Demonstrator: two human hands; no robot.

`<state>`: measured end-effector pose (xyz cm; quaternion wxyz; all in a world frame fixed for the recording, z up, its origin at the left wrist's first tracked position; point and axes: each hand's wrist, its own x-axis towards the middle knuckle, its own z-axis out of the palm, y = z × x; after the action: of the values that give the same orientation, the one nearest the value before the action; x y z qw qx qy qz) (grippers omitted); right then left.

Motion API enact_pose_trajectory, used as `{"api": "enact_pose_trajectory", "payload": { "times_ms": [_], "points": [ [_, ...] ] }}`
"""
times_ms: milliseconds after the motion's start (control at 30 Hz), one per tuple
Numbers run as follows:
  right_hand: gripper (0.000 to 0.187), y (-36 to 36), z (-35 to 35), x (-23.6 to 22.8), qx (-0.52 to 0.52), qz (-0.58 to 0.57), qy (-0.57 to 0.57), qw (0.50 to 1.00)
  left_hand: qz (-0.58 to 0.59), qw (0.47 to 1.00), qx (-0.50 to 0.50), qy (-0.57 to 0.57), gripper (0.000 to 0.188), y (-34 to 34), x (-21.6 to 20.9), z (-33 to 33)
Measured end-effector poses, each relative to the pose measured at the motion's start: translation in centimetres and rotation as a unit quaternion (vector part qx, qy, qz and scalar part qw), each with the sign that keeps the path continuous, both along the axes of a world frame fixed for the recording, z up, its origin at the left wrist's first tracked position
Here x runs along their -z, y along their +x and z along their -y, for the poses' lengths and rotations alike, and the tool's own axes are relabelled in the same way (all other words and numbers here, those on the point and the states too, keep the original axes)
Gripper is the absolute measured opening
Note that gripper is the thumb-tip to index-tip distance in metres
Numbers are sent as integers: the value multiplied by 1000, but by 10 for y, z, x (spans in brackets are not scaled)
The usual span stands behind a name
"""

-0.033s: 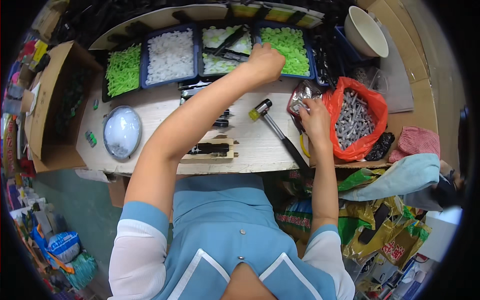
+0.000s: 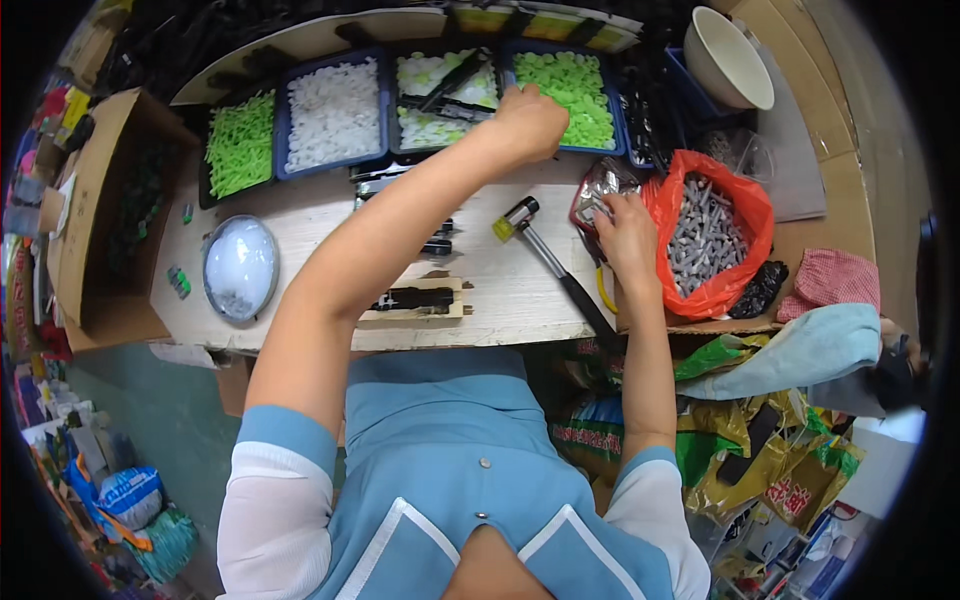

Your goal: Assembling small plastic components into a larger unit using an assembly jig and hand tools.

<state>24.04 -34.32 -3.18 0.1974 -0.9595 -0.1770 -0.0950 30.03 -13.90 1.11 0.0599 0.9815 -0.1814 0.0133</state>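
Note:
My left hand (image 2: 533, 122) reaches far across the bench to the near left edge of a tray of bright green plastic pieces (image 2: 577, 97). Its fingers are bent and closed, with the tips mostly hidden. Just left of it, black strip-like parts (image 2: 455, 108) lie on a tray of white and pale green pieces (image 2: 420, 73). My right hand (image 2: 630, 235) rests at a small red-edged bag of shiny metal parts (image 2: 610, 180). Its fingers curl down together there, and whatever they pinch is too small to make out.
Between my arms lies a hammer (image 2: 550, 255). Below my left forearm sits a wooden jig (image 2: 418, 300) with a black part. A red bag of grey pieces (image 2: 705, 240) stands right, a round dish (image 2: 240, 268) left, near an open carton (image 2: 115, 230). White pieces (image 2: 333, 112) fill another tray.

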Motion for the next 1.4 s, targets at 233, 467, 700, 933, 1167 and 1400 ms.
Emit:
{"api": "enact_pose_trajectory", "payload": {
  "times_ms": [233, 467, 700, 933, 1167, 1400],
  "points": [
    [8, 16, -4, 17, 15, 47, -61, 997, -119, 987, 89, 56, 20, 14, -20, -2],
    [10, 17, -8, 13, 22, 42, -102, 994, -117, 983, 135, -32, 18, 27, -3, -16],
    [14, 16, 3, 21, 18, 56, -95, 994, -178, 892, -56, -411, 17, -4, -21, -34],
    [19, -9, -9, -9, 5, -105, 262, 959, -203, 613, -79, -760, 14, -117, 2, -57],
    [11, -82, -80, -52, -151, -413, 538, 719, -207, 387, -60, -897, 18, -219, 43, -58],
    [13, -112, -122, -37, -196, -482, 539, 662, -159, 366, -44, -916, 13, -257, 42, -68]
  ]
}}
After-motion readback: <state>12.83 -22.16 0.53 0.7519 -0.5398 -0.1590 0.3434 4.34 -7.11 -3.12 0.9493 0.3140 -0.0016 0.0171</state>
